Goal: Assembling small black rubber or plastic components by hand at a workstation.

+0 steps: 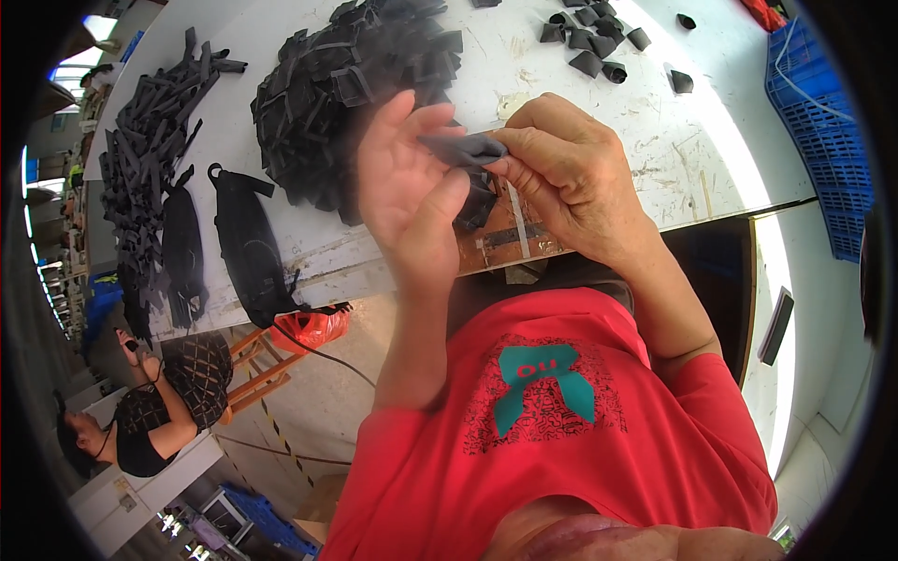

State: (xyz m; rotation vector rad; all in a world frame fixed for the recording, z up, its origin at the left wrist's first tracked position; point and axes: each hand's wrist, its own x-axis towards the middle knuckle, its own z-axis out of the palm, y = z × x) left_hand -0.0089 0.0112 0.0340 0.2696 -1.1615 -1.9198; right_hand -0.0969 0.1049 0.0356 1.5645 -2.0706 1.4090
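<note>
Between the thumb and fingers of my right hand (575,178) is pinched a small folded black fabric piece (463,148), shaped like a flattened tube with an opening near the fingertips. Its pointed end reaches over to my left hand (407,192), which is palm up, fingers spread and blurred by motion. The left thumb lies close below the piece; whether it touches cannot be told. Right behind the left hand is a big heap of black fabric pieces (309,112). Farther off to the right lies a small group of folded black pieces (599,39).
Black strips (154,140) are piled on the white table (673,159) at left, near two long black pouches (245,238). At right stands a blue plastic crate (814,122). A red plastic bag (313,327) rests on a wooden stool (253,379). Another person (154,411) sits at lower left.
</note>
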